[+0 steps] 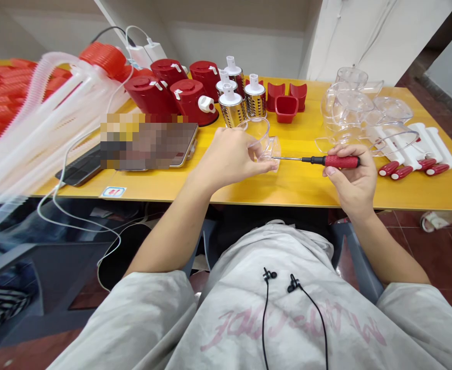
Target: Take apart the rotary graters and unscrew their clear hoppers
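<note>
Two hands work over a yellow tabletop (303,192) in the single head view. Left hand (229,156): fingers (247,149) curled narrowly around a clear plastic cup (262,139), which sits near the table's front edge. Right hand (351,180): thumb and fingers closed on the red handle of a screwdriver (341,161). Its thin steel shaft (287,159) points left, the tip at the cup's lower part, just beside the left fingertips. Beyond the hands stand red lidded canisters (151,95), steel grater drums (255,100) with white caps, and small red plastic pieces (286,109). To the right lie stacked clear plastic bowls (349,108) and white handles (414,149) with red grips. To the left lie white corrugated tubes (37,118), a phone (80,167), and a pixelated, unreadable object (149,146). Black earphones (270,275) hang against the person's pale grey shirt (249,318).
</note>
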The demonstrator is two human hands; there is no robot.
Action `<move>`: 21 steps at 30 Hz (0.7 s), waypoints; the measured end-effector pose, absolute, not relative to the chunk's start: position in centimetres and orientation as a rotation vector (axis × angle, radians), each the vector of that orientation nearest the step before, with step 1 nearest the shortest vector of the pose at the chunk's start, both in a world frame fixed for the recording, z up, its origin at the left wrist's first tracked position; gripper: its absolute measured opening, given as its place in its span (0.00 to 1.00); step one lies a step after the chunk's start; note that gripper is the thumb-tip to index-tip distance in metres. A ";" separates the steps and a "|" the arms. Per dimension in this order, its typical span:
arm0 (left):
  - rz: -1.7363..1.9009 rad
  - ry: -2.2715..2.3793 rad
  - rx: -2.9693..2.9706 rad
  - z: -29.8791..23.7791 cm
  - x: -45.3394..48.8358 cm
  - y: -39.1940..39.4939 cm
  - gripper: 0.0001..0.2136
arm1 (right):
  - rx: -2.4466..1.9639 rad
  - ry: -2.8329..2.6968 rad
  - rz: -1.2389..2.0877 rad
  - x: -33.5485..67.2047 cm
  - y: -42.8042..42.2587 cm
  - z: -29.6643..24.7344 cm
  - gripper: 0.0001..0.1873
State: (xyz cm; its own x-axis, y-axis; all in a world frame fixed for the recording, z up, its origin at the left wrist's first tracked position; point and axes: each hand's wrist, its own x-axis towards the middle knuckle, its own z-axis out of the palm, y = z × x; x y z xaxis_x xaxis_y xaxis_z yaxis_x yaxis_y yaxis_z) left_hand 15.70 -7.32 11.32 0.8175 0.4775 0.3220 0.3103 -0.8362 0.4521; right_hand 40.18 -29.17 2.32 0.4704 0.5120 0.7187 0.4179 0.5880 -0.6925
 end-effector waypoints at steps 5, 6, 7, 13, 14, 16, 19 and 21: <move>0.600 0.589 2.614 11.3 15.7 -7.3 0.17 | -0.986 -1.136 0.064 40.3 -29.1 2.1 0.21; 0.598 0.588 2.613 11.4 15.6 -7.3 0.17 | -0.989 -1.134 0.063 40.3 -29.1 2.1 0.21; 0.598 0.587 2.613 11.4 15.6 -7.3 0.17 | -0.993 -1.131 0.063 40.3 -29.1 2.1 0.21; 0.605 0.596 2.615 11.3 15.6 -7.4 0.17 | -1.008 -1.116 0.069 40.0 -29.2 2.5 0.22; 0.607 0.597 2.615 11.3 15.6 -7.4 0.17 | -1.012 -1.112 0.073 39.9 -29.2 2.5 0.23; 0.605 0.600 2.612 11.3 15.7 -7.4 0.18 | -1.024 -1.101 0.079 39.8 -29.3 2.7 0.24; 0.589 0.616 2.604 11.4 15.7 -7.4 0.19 | -1.030 -1.080 0.087 39.8 -29.4 2.9 0.25; 0.577 0.634 2.596 11.5 15.6 -7.4 0.18 | -1.027 -1.068 0.080 39.9 -29.5 3.1 0.25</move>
